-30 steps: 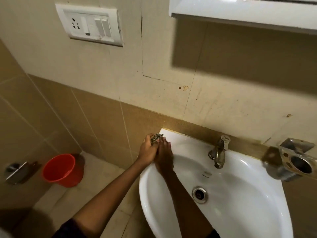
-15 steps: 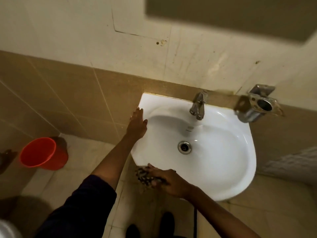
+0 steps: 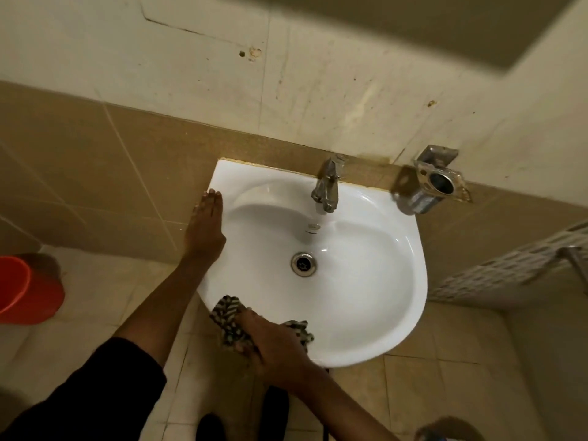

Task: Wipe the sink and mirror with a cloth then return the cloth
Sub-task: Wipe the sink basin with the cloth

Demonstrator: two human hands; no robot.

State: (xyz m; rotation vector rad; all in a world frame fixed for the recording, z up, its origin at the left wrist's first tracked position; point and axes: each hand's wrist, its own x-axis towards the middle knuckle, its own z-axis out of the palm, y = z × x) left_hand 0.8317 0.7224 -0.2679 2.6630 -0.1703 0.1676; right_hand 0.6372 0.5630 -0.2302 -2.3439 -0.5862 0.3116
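Observation:
A white wall-mounted sink (image 3: 381, 281) fills the middle of the head view, with a steel tap (image 3: 325, 189) at its back and a drain (image 3: 303, 264) in the bowl. My right hand (image 3: 273, 342) presses a dark-and-light patterned cloth (image 3: 227, 316) onto the sink's front-left rim. My left hand (image 3: 205, 224) lies flat, fingers together, on the sink's left rim, holding nothing. The mirror is out of view; only a shadow falls on the wall above.
An orange bucket (image 3: 22, 288) stands on the tiled floor at the far left. A metal wall holder (image 3: 436, 183) juts out right of the tap. A white perforated rack (image 3: 509, 268) sits at the right. My dark shoes (image 3: 241, 418) show below the sink.
One second ago both hands held the cloth at the sink's back-left corner. The right hand carried the cloth to the front-left rim; the left hand stayed flat on the left rim. The view tilted downward.

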